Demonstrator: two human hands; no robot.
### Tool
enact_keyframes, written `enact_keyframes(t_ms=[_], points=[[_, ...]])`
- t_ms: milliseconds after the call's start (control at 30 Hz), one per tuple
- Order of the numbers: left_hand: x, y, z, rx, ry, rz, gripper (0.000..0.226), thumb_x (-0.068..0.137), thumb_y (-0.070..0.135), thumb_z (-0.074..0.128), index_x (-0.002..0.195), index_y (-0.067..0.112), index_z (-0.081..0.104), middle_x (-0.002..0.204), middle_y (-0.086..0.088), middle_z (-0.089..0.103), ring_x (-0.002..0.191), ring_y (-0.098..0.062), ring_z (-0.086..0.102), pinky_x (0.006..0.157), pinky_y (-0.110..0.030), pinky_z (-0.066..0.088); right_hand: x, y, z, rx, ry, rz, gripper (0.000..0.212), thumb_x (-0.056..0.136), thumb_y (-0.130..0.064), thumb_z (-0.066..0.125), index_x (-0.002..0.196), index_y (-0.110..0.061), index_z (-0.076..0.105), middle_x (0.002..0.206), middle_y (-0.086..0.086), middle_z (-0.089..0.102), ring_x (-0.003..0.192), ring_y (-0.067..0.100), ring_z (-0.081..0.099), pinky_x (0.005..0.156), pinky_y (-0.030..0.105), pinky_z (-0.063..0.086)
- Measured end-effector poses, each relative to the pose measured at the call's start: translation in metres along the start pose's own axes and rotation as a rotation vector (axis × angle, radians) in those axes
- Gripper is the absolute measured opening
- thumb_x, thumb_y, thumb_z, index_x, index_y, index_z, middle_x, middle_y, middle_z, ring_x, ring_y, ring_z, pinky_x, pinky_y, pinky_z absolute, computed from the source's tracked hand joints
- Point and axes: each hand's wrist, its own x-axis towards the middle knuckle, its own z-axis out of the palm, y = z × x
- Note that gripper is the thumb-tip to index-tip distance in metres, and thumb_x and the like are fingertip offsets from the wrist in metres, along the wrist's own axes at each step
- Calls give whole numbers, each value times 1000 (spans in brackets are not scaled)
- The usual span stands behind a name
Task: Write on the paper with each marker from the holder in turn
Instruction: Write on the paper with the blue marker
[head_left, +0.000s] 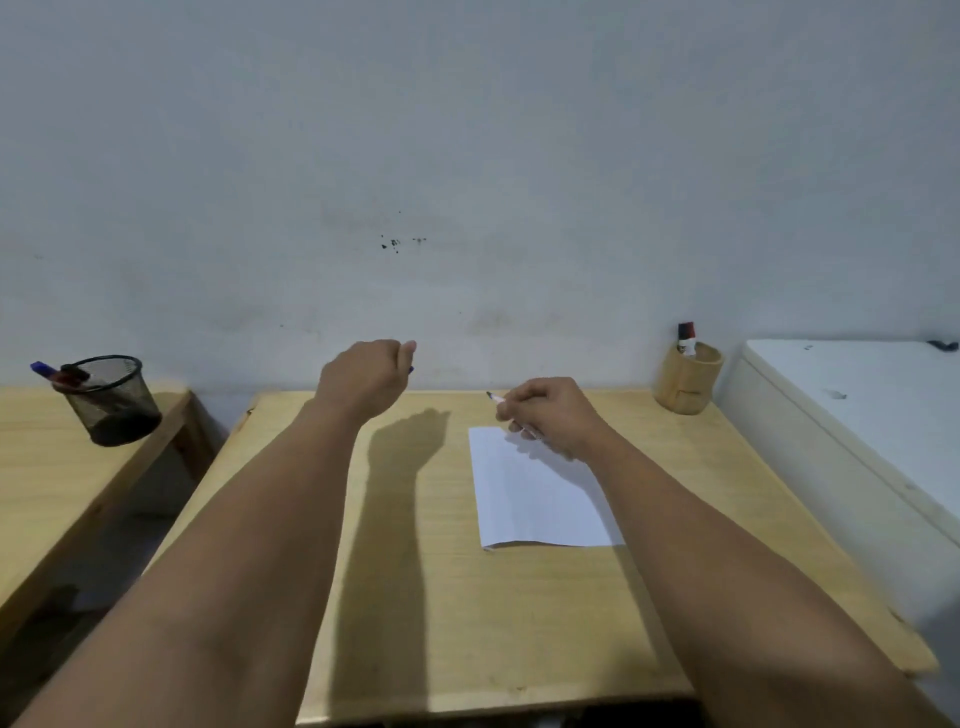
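Nearest us, the wooden desk (447, 597) carries the white paper (535, 499), lying flat right of centre. Over its far edge, the right hand (556, 415) has its grip pinched around a marker (496, 398), dark tip uncapped and pointing up and left. Further out, the left hand (369, 379) is raised and curled tight on a small dark blue piece, probably the cap. Far right stands the wooden holder (687, 382) with one red-capped marker (686, 338); far left, on a second desk, a mesh cup (111, 400).
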Motion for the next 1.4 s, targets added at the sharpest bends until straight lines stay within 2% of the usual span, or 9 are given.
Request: enact_keyframes(t_ms=[133, 233, 333, 533, 767, 933, 1100, 1200, 1400], points=[[0, -2, 20, 286, -128, 146, 45, 108, 48, 28, 108, 16, 59, 109, -12, 69, 95, -36, 63, 74, -39, 40, 18, 7, -5, 357, 155, 98, 13, 105, -7, 67, 112, -8, 56, 89, 22, 72, 54, 21, 62, 46, 26, 53], [-9, 6, 46, 384, -272, 179, 40, 109, 45, 33, 121, 13, 55, 118, -14, 68, 106, -38, 64, 74, -39, 40, 23, 4, -5, 451, 99, 171, 5, 103, 0, 66, 103, -4, 64, 93, 20, 72, 52, 16, 66, 49, 24, 57], [-17, 11, 60, 442, -333, 167, 37, 107, 44, 35, 120, 14, 53, 113, -9, 68, 96, -34, 63, 73, -37, 40, 22, 1, -9, 679, 25, 247, 15, 102, 8, 60, 113, -2, 64, 97, 21, 74, 57, 17, 70, 57, 24, 63], [-29, 11, 76, 418, -250, 193, 35, 103, 45, 36, 115, 17, 52, 105, -5, 68, 93, -32, 67, 70, -36, 41, 15, 5, -15, 883, -8, 362, 11, 106, -3, 60, 113, -3, 68, 87, 22, 81, 62, 20, 69, 58, 30, 66], [-54, 12, 81, 188, -100, 144, 40, 93, 57, 42, 111, 22, 50, 100, 2, 63, 90, -27, 66, 72, -38, 49, 1, 3, -18, 1114, -74, 329, 42, 99, -5, 36, 123, 8, 69, 123, 32, 75, 101, 42, 79, 80, 44, 69], [-85, 24, 84, 69, 87, 330, 41, 89, 56, 47, 109, 22, 61, 103, 8, 63, 91, -21, 57, 70, -37, 48, -9, -2, -20, 1099, -73, 296, 37, 103, 4, 32, 118, 15, 64, 113, 26, 80, 93, 35, 84, 70, 39, 69], [-108, 22, 92, 159, -96, 447, 49, 86, 69, 47, 106, 28, 68, 109, 7, 62, 100, -22, 56, 80, -36, 45, -21, -4, -11, 808, 43, 218, 13, 102, -21, 69, 110, -11, 70, 100, 12, 84, 85, 22, 84, 67, 31, 66], [-116, 15, 93, 165, -144, 414, 53, 84, 73, 43, 108, 33, 67, 119, 12, 63, 109, -20, 55, 88, -36, 43, -23, -2, 4, 563, 155, 212, 21, 103, -36, 69, 104, -16, 73, 87, 7, 82, 76, 21, 79, 65, 29, 62], [-126, 16, 94, 180, -135, 389, 64, 89, 72, 35, 123, 28, 67, 138, 8, 62, 127, -22, 53, 98, -41, 41, -30, 33, 41, 321, 170, 154, 21, 104, -33, 67, 98, -15, 75, 78, 8, 77, 61, 17, 70, 60, 30, 57]])
